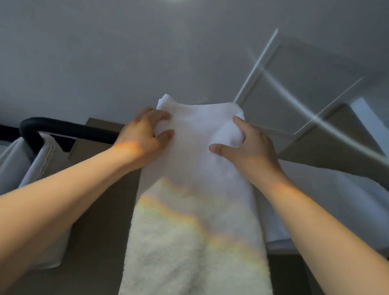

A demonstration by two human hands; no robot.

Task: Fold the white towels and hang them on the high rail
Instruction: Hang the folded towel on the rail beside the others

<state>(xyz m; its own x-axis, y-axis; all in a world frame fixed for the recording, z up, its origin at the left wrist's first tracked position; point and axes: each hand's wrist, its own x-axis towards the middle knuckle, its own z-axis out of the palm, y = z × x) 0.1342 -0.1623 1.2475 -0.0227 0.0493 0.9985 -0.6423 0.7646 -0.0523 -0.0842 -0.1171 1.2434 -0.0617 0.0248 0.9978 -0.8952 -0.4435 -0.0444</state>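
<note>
My left hand [141, 135] and right hand [248, 148] each grasp the upper end of the folded white towel [193, 216], fingers curled into the cloth at its two top corners. That end is lifted just above the line of the high rail [59, 126], about midway along it, and the long rest of the towel hangs down towards me. I cannot tell whether any of it has gone over the far side yet. That is my main worry: nearly all the weight is on my side, so if I let go with only a short flap across, the towel will likely slide back off. The cloth is also bunched under my right fingers (the left corner looks flatter), so the fold could open or hang crooked once released. Another towel [43, 159] hangs near the rail's left bend and a pale one [323, 193] lies towards its right end, so drifting either way could drag on a neighbour.
</note>
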